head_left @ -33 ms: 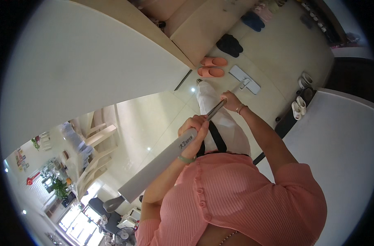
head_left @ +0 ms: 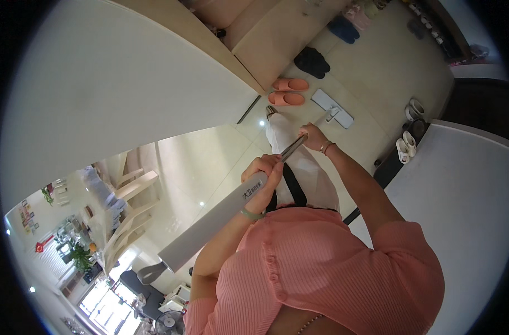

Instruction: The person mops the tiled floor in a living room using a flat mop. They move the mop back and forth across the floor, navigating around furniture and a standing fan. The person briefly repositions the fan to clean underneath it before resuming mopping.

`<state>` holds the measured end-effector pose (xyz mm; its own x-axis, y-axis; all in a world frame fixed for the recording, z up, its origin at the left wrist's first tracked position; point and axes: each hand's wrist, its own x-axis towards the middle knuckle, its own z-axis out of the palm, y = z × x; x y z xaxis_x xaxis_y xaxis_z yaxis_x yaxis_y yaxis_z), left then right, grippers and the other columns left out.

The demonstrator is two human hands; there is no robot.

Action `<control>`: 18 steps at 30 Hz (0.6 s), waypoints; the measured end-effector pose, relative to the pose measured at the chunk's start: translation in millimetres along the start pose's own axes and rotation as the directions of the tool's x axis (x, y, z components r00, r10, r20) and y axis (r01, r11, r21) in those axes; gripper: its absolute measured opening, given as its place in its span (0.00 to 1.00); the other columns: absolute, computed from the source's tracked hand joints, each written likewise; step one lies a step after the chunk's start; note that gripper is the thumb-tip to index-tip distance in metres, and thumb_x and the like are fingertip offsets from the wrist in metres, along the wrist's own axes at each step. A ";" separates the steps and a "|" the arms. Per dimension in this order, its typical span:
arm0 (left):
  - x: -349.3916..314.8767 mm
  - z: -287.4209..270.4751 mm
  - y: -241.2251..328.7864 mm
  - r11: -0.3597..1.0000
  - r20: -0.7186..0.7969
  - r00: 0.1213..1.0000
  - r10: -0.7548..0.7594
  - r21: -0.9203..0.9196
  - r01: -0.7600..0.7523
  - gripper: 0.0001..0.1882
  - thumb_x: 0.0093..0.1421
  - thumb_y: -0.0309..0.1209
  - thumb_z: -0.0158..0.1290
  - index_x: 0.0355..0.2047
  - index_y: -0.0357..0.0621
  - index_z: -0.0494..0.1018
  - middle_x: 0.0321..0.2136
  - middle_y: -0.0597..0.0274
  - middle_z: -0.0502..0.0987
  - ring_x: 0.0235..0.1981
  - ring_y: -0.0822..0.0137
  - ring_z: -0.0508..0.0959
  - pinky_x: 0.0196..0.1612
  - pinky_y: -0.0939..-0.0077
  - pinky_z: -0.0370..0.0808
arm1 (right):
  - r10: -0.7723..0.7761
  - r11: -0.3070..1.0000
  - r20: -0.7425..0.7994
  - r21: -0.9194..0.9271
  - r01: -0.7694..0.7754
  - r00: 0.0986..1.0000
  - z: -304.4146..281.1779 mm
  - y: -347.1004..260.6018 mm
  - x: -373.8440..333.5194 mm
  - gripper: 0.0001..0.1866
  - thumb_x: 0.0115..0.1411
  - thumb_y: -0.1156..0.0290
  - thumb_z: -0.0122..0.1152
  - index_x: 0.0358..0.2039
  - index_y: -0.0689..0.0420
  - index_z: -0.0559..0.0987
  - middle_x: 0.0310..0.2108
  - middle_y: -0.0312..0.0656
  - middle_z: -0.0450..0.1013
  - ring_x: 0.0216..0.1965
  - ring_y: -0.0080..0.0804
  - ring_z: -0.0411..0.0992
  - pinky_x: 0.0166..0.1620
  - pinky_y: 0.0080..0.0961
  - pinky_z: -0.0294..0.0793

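Observation:
A flat mop runs slantwise across my body, with its thick grey handle (head_left: 207,224) at the lower left and its metal pole leading up to the right. My left hand (head_left: 262,172) is wrapped round the top of the pole, where it meets the thick grey part. Farther along, my right hand (head_left: 313,137) is closed round the pole. The pale rectangular mop head (head_left: 332,108) rests flat on the tiled floor, a little right of a pair of coral slippers (head_left: 288,99).
Dark shoes (head_left: 312,62) and blue footwear (head_left: 343,29) line the wooden cabinet (head_left: 279,47). Pale shoes (head_left: 406,147) sit by a white cabinet (head_left: 455,190) at right. A large white panel (head_left: 126,84) fills the upper left; wooden chairs (head_left: 133,187) stand beyond it.

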<state>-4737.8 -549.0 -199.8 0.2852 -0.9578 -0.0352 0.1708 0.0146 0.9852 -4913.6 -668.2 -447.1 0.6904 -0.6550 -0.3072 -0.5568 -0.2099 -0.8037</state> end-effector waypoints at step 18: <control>3.3 -18.4 -9.0 0.999 0.077 0.997 0.029 0.021 -0.030 0.13 0.59 0.17 0.50 0.23 0.43 0.59 0.20 0.62 0.69 0.26 0.69 0.70 0.53 0.58 0.70 | 0.042 0.999 -0.084 0.033 -0.039 0.996 12.1 3.2 4.1 0.12 0.39 0.67 0.63 0.21 0.61 0.72 0.25 0.48 0.71 0.34 0.45 0.67 0.39 0.35 0.68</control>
<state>-4721.0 -547.0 -211.8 0.2163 -0.9763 0.0060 0.1424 0.0377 0.9891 -4907.0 -662.8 -457.1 0.6251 -0.7219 -0.2968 -0.5679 -0.1599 -0.8074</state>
